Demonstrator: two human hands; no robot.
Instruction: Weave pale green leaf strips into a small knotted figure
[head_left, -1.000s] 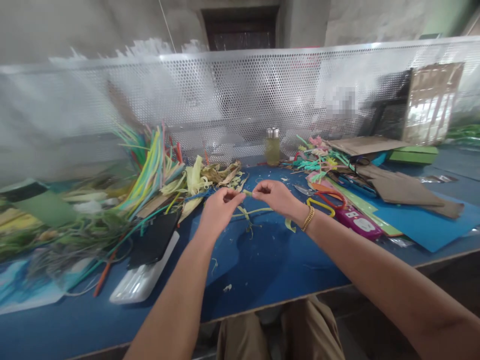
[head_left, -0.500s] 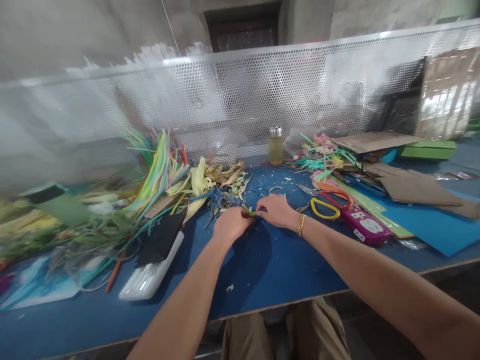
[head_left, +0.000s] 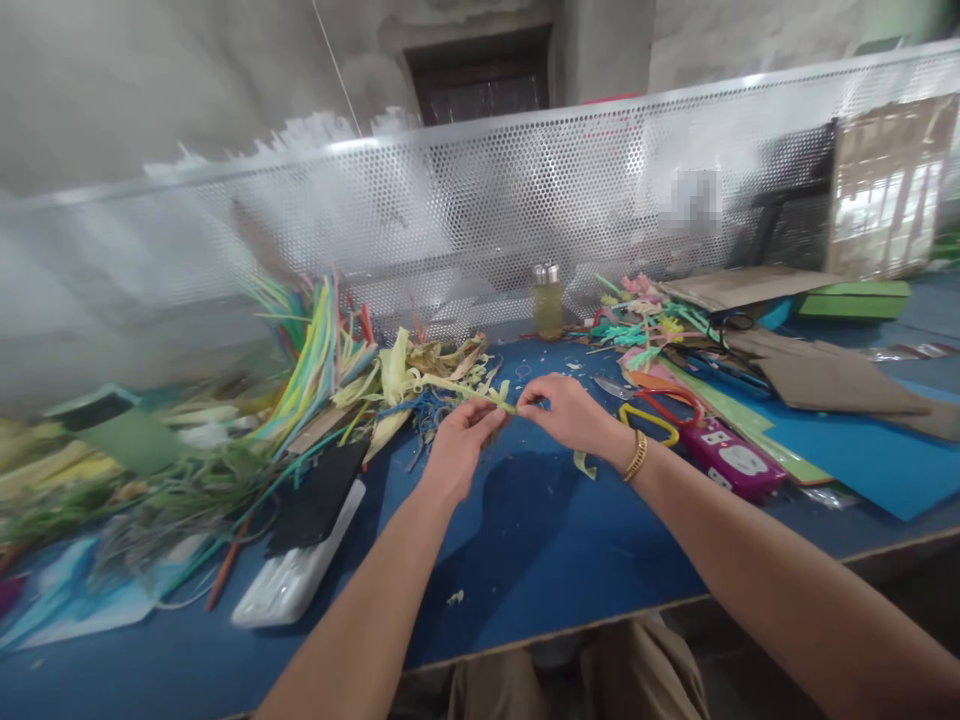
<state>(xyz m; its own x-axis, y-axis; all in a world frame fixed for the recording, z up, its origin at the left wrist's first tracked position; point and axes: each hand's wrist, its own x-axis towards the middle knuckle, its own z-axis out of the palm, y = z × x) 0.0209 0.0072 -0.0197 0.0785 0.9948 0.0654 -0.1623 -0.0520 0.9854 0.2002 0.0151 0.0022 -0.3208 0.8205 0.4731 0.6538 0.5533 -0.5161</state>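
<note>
Both hands are over the middle of the blue table, fingertips almost meeting. My left hand (head_left: 466, 435) is closed, pinching a thin pale-green leafy strip (head_left: 504, 397) that looks like husk. Pinched at the strip's right end is my right hand (head_left: 566, 410), with a gold bracelet (head_left: 637, 456) on its wrist. Some of the strip is hidden by the fingers. Just below the right hand shows a short curled green piece (head_left: 585, 465). Behind the left hand lies a heap of dry corn husks (head_left: 397, 370) with tangled blue string (head_left: 429, 405).
Scissors with red handles (head_left: 679, 400) and a yellow-handled pair (head_left: 649, 425) lie beside a purple case (head_left: 731, 460). A glass jar (head_left: 548, 305) stands behind. On the left are a black phone-like slab (head_left: 319, 495), a white pack (head_left: 296, 580) and colored pipe cleaners (head_left: 319, 340).
My hands have lifted slightly and the right hand has shifted rightward. More of the pale strip shows between them, and a curled green piece now shows below the right hand. The view has tilted a little.
</note>
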